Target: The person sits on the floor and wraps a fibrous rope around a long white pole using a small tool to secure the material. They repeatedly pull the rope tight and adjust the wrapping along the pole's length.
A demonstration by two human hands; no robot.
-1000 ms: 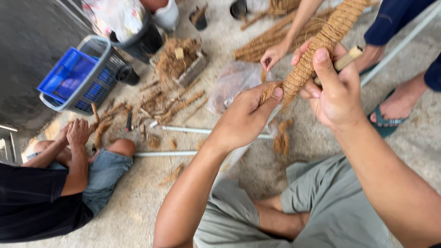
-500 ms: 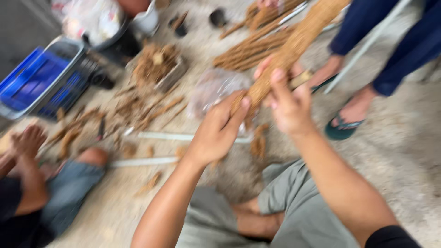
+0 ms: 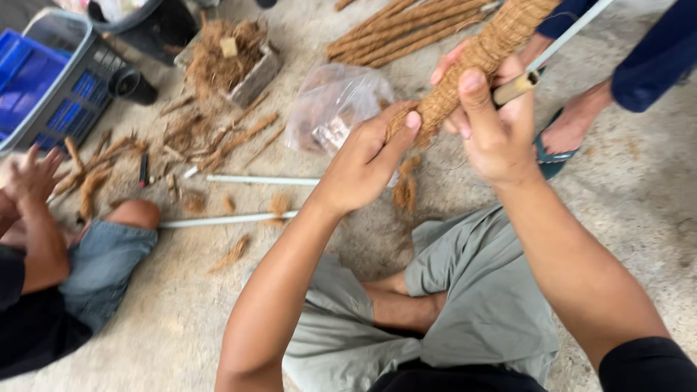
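OK, far left: a co-worker's hand [image 3: 33,174] hovers open over loose fibre sticks [image 3: 91,178], with a blue crate [image 3: 43,80] behind it. 2 white pipes [image 3: 239,199] lie on the concrete floor [image 3: 639,218], and a clear plastic bag [image 3: 334,109] sits just beyond them. Your left hand [image 3: 363,163] is closed, pinching the frayed lower end of the coir-wrapped pole [image 3: 479,62]. Your right hand [image 3: 494,123] is wrapped shut around the pole just above, thumb up. The pole tilts up to the right, held above your lap. A sandalled foot [image 3: 570,134] stands close behind your right hand.
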